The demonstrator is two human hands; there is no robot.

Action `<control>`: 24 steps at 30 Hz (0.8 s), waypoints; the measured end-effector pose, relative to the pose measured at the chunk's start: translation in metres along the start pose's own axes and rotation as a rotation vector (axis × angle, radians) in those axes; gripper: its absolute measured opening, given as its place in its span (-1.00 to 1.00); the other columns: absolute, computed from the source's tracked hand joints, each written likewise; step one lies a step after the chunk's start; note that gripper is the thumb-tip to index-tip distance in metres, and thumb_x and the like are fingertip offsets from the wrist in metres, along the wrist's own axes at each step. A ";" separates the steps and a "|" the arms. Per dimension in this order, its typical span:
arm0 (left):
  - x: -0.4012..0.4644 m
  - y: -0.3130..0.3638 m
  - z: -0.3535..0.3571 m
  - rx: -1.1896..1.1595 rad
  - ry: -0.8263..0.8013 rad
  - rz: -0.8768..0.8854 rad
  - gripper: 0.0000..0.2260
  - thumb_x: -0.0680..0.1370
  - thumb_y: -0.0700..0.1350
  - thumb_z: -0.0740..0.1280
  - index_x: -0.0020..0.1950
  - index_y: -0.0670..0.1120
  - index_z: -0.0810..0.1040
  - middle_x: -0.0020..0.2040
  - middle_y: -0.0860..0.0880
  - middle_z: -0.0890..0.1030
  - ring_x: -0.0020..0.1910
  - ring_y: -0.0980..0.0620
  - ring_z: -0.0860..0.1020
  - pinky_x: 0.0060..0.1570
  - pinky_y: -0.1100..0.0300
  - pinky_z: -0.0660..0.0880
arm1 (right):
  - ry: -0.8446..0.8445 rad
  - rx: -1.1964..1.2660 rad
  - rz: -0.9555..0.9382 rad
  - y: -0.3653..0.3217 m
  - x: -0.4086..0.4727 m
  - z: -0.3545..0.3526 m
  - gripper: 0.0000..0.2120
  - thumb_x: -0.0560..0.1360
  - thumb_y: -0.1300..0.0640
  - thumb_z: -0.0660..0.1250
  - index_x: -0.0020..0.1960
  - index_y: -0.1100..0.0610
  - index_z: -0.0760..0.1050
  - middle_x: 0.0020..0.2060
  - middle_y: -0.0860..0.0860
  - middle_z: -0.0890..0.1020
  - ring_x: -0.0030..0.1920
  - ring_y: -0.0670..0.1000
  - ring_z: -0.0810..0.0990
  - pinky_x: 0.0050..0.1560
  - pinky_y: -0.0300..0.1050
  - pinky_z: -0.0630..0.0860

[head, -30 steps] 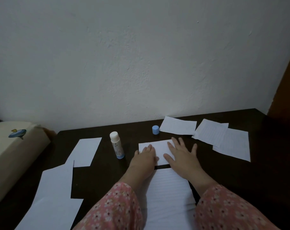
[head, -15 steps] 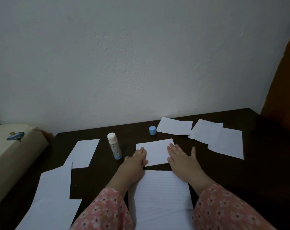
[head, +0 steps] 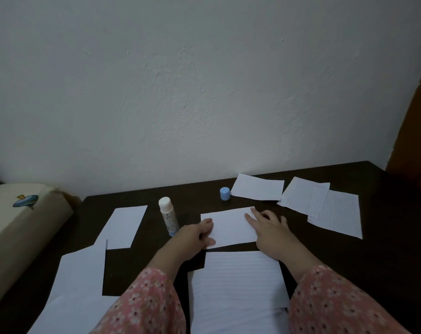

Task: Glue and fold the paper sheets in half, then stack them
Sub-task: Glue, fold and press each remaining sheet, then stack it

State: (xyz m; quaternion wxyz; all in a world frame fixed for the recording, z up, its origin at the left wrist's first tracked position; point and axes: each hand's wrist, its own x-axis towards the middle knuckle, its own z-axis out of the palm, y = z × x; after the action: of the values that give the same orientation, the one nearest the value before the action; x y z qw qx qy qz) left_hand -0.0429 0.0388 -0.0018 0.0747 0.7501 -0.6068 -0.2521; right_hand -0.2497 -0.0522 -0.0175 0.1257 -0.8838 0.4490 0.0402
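Paper pieces on dark table (head: 144,271), eight counted:
- folded sheet (head: 231,226) under both hands, one;
- large lined sheet (head: 238,292) at near edge, one;
- small pieces at far right, three: one (head: 257,186) by the wall, two overlapping (head: 303,196) (head: 337,215);
- pieces at left, three: (head: 126,225), (head: 84,268), (head: 74,314), boundaries between the last two unclear.

Glue stick (head: 168,218), upright, uncapped: one.
Blue cap (head: 225,194): one.
Hands: two, left (head: 195,235), right (head: 272,232).
Floral sleeves: two.
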 end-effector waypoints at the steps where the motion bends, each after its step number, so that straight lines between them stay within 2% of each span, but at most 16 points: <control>1: -0.001 0.000 0.001 0.000 -0.004 0.004 -0.45 0.60 -0.02 0.27 0.54 0.08 0.13 0.54 0.15 0.11 0.49 0.02 0.18 0.45 0.07 0.11 | -0.012 0.011 0.009 0.000 -0.001 0.000 -0.36 0.59 0.17 0.06 0.57 -0.11 -0.13 0.57 -0.10 -0.18 0.54 0.12 -0.21 0.47 0.31 -0.17; 4: -0.004 0.000 0.005 -0.023 0.038 0.015 -0.44 0.59 -0.02 0.27 0.54 0.09 0.12 0.55 0.15 0.10 0.51 0.03 0.15 0.45 0.07 0.11 | -0.031 0.060 0.023 0.000 -0.004 0.002 -0.41 0.63 0.08 0.02 0.57 -0.14 -0.15 0.56 -0.12 -0.21 0.53 0.13 -0.31 0.43 0.37 -0.26; 6: -0.013 -0.003 0.011 -0.098 0.171 0.053 -0.48 0.58 -0.04 0.29 0.51 0.10 0.22 0.51 0.14 0.22 0.50 0.07 0.16 0.44 0.07 0.16 | 0.007 0.116 0.034 -0.001 -0.006 0.003 -0.43 0.62 0.03 0.05 0.57 -0.14 -0.07 0.57 -0.12 -0.15 0.55 0.11 -0.25 0.43 0.38 -0.25; 7: -0.020 -0.005 0.015 -0.165 0.284 0.072 -0.53 0.57 -0.05 0.31 0.47 0.11 0.30 0.45 0.15 0.33 0.46 0.11 0.25 0.42 0.10 0.23 | 0.033 0.138 0.043 -0.002 -0.007 0.003 -0.44 0.61 0.01 0.08 0.56 -0.14 -0.01 0.57 -0.12 -0.09 0.55 0.10 -0.21 0.44 0.38 -0.23; 9: -0.036 -0.008 0.020 -0.279 0.510 0.088 -0.68 0.55 -0.03 0.33 0.31 0.12 0.48 0.22 0.19 0.55 0.24 0.21 0.48 0.24 0.25 0.43 | 0.098 0.189 0.058 -0.004 -0.008 0.003 -0.47 0.58 -0.04 0.16 0.53 -0.13 0.13 0.54 -0.08 0.07 0.55 0.07 -0.10 0.45 0.37 -0.18; 11: -0.050 -0.012 0.023 -0.347 0.660 0.039 -0.84 0.52 -0.02 0.36 0.09 0.11 0.58 -0.01 0.21 0.60 0.00 0.25 0.56 0.03 0.32 0.50 | 0.196 0.239 0.080 -0.007 -0.007 0.004 -0.53 0.59 -0.09 0.16 0.49 -0.10 0.23 0.47 -0.06 0.21 0.52 0.03 0.06 0.47 0.36 -0.12; 13: -0.056 -0.015 0.024 -0.417 0.771 -0.073 -0.94 0.50 -0.03 0.39 -0.06 0.08 0.55 -0.12 0.14 0.59 -0.13 0.21 0.55 -0.09 0.32 0.51 | 0.259 0.211 0.125 -0.011 -0.005 0.005 -0.46 0.59 -0.17 0.13 0.52 -0.04 0.18 0.46 -0.03 0.22 0.51 0.02 0.09 0.47 0.35 -0.06; 14: -0.057 -0.017 0.023 -0.454 0.819 -0.144 -0.90 0.48 -0.03 0.41 -0.08 0.05 0.51 -0.13 0.09 0.57 -0.16 0.17 0.54 -0.15 0.31 0.50 | 0.248 0.181 0.158 -0.013 -0.003 0.006 -0.37 0.57 -0.23 0.14 0.55 -0.01 0.11 0.50 -0.02 0.17 0.53 0.06 0.04 0.46 0.35 -0.05; 17: -0.052 -0.025 0.019 -0.545 0.910 -0.317 -0.67 0.44 -0.01 0.47 0.11 -0.01 0.44 0.03 0.02 0.52 -0.03 0.11 0.51 -0.14 0.29 0.44 | 0.145 0.158 0.250 -0.015 0.002 0.009 -0.16 0.49 -0.38 0.14 0.58 0.06 -0.01 0.56 -0.04 -0.01 0.55 0.16 -0.15 0.45 0.36 -0.09; 20: -0.039 -0.032 0.011 -0.578 0.894 -0.347 -0.40 0.41 0.00 0.49 0.39 -0.05 0.35 0.27 -0.03 0.47 0.24 0.02 0.46 0.14 0.12 0.47 | 0.133 0.135 0.262 -0.015 0.003 0.009 -0.18 0.49 -0.38 0.12 0.58 0.06 0.02 0.57 -0.06 -0.01 0.55 0.17 -0.18 0.45 0.37 -0.08; 22: -0.029 -0.036 0.011 -0.538 0.811 -0.334 -0.41 0.45 0.03 0.45 0.42 -0.02 0.33 0.33 -0.03 0.46 0.30 -0.01 0.43 0.21 0.05 0.45 | 0.147 0.110 0.259 -0.016 0.002 0.008 -0.21 0.50 -0.37 0.11 0.57 0.04 0.04 0.56 -0.06 0.02 0.55 0.16 -0.18 0.45 0.38 -0.06; 24: -0.023 -0.040 0.015 -0.492 0.758 -0.351 -0.48 0.50 0.08 0.38 0.41 0.01 0.35 0.29 -0.05 0.50 0.25 0.01 0.46 0.17 0.06 0.46 | 0.154 0.071 0.250 -0.017 0.001 0.006 -0.25 0.51 -0.36 0.10 0.56 0.02 0.07 0.56 -0.06 0.05 0.55 0.15 -0.16 0.44 0.38 -0.07</control>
State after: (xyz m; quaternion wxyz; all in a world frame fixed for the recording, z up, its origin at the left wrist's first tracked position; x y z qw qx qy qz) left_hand -0.0179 0.0736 -0.0255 0.4219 0.8403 -0.3236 -0.1059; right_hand -0.2355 -0.0415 -0.0204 0.1162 -0.8165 0.5649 -0.0284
